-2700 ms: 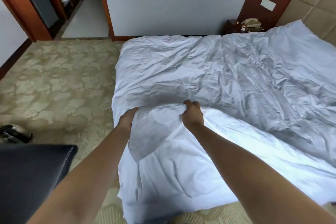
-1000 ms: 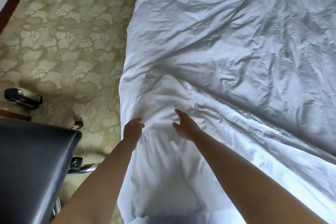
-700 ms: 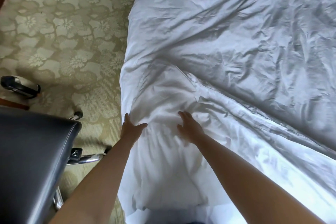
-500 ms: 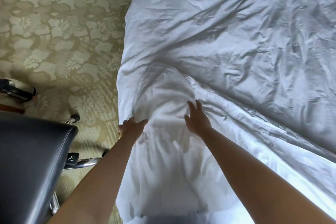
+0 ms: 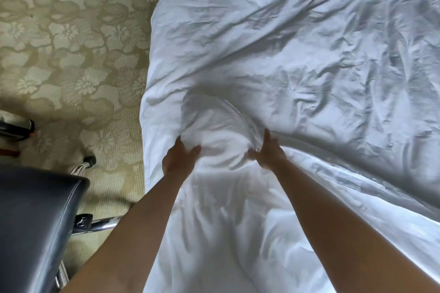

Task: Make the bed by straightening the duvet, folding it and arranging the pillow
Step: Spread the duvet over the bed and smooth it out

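1. While both hands bunch the duvet (image 5: 297, 59) at the bed's near corner, left hand (image 5: 179, 159) and right hand (image 5: 268, 154) each grip a fold.
2. Pull evenly outward, keeping tension level, so wrinkles flatten without dragging the duvet off-centre.
3. No pillow visible.

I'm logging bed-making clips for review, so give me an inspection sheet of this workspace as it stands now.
Surface: bed covered by a wrinkled white duvet, hanging over the left edge.
Job's things: duvet bunched into a mound between the hands; pillow not visible.
Clutter: nothing seen on the bed.
Hands: left hand and right hand each grip the bunched duvet fabric.
Cables: nothing seen.
Surroundings: floral patterned carpet; black leather chair with chrome base at lower left; a dark object at the left edge, unidentifiable.
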The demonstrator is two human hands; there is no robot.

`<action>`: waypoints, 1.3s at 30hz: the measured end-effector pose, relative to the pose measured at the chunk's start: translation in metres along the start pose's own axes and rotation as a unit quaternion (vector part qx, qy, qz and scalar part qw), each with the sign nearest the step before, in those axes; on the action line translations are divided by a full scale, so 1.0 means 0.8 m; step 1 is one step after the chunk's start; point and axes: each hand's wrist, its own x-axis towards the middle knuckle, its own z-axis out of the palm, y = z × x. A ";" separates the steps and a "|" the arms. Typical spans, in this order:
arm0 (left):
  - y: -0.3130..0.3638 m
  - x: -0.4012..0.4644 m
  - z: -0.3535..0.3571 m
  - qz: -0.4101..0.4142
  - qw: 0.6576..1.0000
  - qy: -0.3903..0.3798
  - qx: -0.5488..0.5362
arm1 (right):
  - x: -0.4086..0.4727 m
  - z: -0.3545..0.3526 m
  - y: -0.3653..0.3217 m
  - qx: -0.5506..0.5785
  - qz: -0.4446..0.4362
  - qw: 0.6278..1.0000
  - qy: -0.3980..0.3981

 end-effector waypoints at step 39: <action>-0.193 -0.179 0.000 -0.179 0.946 -0.123 -0.240 | -0.197 0.151 -0.015 -0.193 -0.175 0.963 -0.065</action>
